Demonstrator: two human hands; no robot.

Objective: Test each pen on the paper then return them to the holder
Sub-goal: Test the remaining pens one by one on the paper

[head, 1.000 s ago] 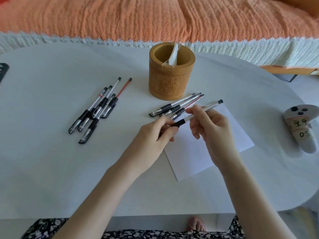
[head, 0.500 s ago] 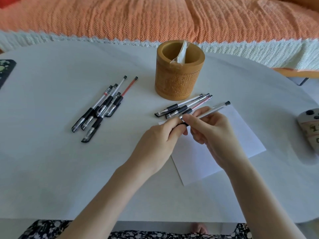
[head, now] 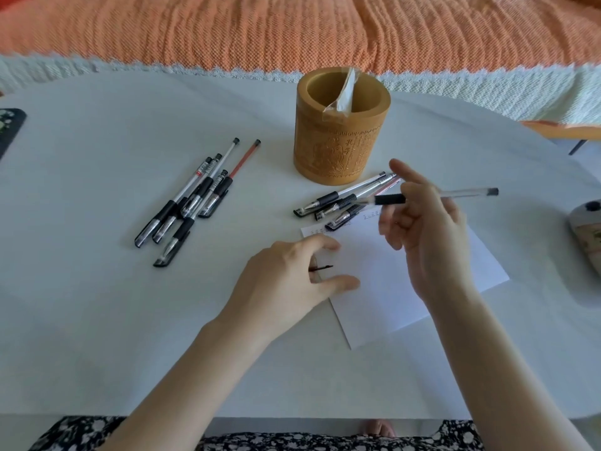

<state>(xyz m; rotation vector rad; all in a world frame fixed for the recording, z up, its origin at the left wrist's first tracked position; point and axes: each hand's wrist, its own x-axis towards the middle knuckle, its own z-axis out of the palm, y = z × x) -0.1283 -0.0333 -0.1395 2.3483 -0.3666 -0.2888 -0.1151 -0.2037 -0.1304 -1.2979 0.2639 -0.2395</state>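
Pen (head: 471,192) looks light, stiff, kinda slick; right hand (head: 432,249) fingers pinch it behind the rubber grip (head: 388,199), left hand (head: 286,281) fingers curl round what's probably its cap (head: 322,268).

Your left hand (head: 292,281) and right hand (head: 432,242) are bare, and both forearms run uncovered from the wrists back to the lower edge of the view. Well behind your fingers, along the very bottom, you wear a black garment (head: 292,444) printed with small white flowers. Slightly nearer your fingers than that cloth, the toes of a bare foot (head: 379,429) show, blurred.
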